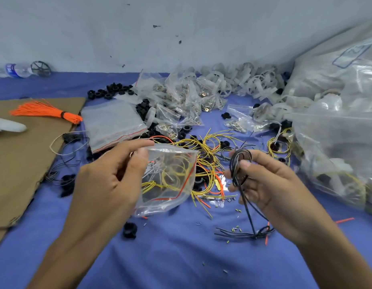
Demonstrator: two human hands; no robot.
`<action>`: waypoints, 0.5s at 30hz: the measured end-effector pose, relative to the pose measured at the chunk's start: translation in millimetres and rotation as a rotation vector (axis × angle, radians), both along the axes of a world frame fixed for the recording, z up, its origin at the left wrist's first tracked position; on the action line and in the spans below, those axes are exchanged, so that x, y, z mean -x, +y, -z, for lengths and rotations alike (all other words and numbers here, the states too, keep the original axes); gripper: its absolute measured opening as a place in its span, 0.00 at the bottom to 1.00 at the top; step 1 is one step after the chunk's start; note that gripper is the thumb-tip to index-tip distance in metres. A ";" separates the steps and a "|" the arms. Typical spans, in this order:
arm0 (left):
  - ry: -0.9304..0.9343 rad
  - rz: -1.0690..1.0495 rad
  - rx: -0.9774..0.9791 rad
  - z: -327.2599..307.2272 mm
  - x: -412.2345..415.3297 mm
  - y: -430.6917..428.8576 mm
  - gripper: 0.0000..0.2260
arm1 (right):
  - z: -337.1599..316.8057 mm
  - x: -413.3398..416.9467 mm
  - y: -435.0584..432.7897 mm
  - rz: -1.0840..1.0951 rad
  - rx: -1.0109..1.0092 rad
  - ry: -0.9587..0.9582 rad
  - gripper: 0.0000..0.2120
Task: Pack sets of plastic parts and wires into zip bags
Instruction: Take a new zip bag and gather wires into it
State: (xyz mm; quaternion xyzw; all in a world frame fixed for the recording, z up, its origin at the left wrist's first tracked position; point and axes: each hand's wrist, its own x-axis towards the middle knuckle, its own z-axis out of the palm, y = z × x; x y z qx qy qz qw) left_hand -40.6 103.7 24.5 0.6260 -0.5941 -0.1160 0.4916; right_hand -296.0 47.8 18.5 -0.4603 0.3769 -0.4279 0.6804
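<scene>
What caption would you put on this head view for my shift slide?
Left hand holds a clear zip bag while right hand grips a black wire coil beside it.

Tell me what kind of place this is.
Probably a small hand-packing workstation: a stack of empty zip bags, a heap of filled small bags, and loose wires and black plastic parts spread over a blue cloth.

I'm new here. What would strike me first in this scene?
Right in the middle, the left hand holds a clear zip bag with yellow wire coiled inside, while the right hand pinches a coil of black wires beside it. Behind them a tangle of yellow wires sprawls over the blue cloth, and a bright orange wire bundle lies on the cardboard at far left.
</scene>
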 end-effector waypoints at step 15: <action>-0.454 0.115 -0.125 -0.8 36.8 12.9 0.15 | 1.4 -87.7 15.0 -0.242 -0.252 -0.272 0.12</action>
